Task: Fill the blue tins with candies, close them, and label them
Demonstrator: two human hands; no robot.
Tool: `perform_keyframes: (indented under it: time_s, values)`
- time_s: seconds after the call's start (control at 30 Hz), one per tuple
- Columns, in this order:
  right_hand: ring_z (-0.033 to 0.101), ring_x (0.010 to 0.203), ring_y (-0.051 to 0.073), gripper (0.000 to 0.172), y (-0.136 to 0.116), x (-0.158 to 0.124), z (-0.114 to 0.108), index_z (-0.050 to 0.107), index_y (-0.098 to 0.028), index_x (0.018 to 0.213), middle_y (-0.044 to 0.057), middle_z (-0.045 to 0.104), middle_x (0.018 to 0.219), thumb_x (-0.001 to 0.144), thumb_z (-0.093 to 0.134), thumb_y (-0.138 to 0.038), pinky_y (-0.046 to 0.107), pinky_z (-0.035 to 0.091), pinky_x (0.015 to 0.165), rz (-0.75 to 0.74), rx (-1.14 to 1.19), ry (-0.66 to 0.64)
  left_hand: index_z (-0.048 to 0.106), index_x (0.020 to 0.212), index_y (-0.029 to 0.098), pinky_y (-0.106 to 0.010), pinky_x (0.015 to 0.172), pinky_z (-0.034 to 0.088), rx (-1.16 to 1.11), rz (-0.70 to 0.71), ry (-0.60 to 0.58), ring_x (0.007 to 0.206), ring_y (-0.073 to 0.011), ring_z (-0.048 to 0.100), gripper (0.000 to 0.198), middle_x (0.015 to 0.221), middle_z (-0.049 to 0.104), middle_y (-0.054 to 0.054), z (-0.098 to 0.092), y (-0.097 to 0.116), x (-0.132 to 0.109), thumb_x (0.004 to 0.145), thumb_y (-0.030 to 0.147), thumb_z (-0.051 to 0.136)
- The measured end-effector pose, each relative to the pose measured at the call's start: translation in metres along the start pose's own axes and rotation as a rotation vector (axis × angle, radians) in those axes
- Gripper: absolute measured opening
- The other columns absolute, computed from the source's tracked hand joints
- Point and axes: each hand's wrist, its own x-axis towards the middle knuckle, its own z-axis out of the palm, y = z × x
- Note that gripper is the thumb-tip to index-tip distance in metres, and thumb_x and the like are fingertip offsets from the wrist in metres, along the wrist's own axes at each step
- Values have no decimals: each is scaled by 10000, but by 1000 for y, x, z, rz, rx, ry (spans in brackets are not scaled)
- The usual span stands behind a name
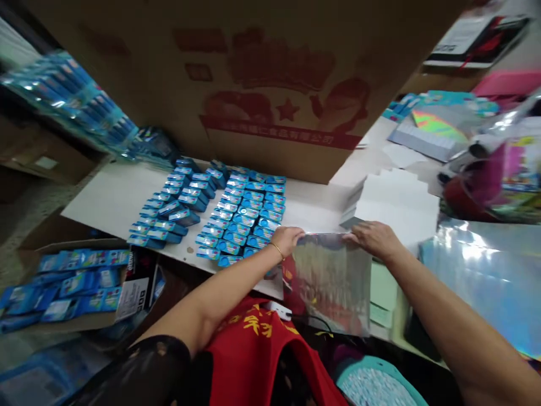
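A flat, clear plastic bag (332, 282) hangs over the front edge of the table, stretched between my two hands. My left hand (288, 239) is closed on its upper left corner, and a thin gold-coloured bangle circles that wrist. At the upper right corner, my right hand (374, 235) pinches the same bag. Through the plastic I see blurred red and dark shapes. Rows of small blue boxes (247, 211) stand just left of my left hand. Beyond my right hand lies a stack of white card (393, 203).
A large cardboard box (270, 146) stands at the back of the table. Shiny plastic sheets (486, 276) lie at right. An open carton (84, 324) of blue packs sits at lower left, and a teal basin (380, 369) below the table. More blue boxes (175, 206) form looser rows.
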Motion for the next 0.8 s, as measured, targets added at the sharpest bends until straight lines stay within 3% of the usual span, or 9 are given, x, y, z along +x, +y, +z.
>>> perform_keyframes:
  time_s: [0.1,0.2,0.23,0.33,0.43,0.57,0.8]
  values:
    - [542,914,251,429,-26,13,-1,625,-148,963,144,631,962,864,347,-459,372,339,780,69,57,222,471,1218,168,-344,961,341,71,-48,269,1152,-189,451,405,1234,521,-108,-34,-51,-38,861,325,364]
    - [489,1037,236,411,-101,38,-17,563,-138,1109,142,557,1148,861,385,-414,379,319,897,26,237,322,329,1317,135,-446,1035,217,256,-218,446,1298,-229,235,484,1391,313,-139,-72,-112,-97,875,331,305]
    - [473,1071,228,416,-135,53,-24,545,-138,1136,137,540,1179,858,396,-409,381,296,941,-41,296,313,295,1333,127,-462,1037,200,312,-251,440,1312,-238,192,500,1410,267,-144,-80,-129,-117,876,331,294]
    - [315,1239,245,487,-237,111,-46,407,-165,1278,105,363,1360,859,384,-412,436,178,1031,-187,406,278,242,1354,102,-465,1046,169,455,-216,274,1326,-248,134,562,1425,223,-146,-89,-165,-157,860,355,328]
    - [148,1313,272,605,-311,177,-56,288,-119,1343,124,227,1422,856,339,-476,499,68,1048,-111,482,256,279,1344,107,-481,1046,155,530,-197,162,1323,-259,143,562,1416,248,-141,-82,-177,-167,844,352,357]
    - [105,1320,297,714,-354,227,-45,261,-63,1347,162,180,1427,836,285,-561,527,41,1042,69,517,150,385,1298,166,-501,1047,132,508,-212,122,1301,-257,226,483,1379,340,-109,-78,-184,-157,848,336,349]
    - [19,1329,289,762,-389,234,-40,218,0,1350,193,107,1432,836,288,-558,482,53,1063,114,518,134,426,1265,123,-435,997,264,444,-203,158,1278,-252,284,449,1371,343,-146,-94,-206,-169,857,281,327]
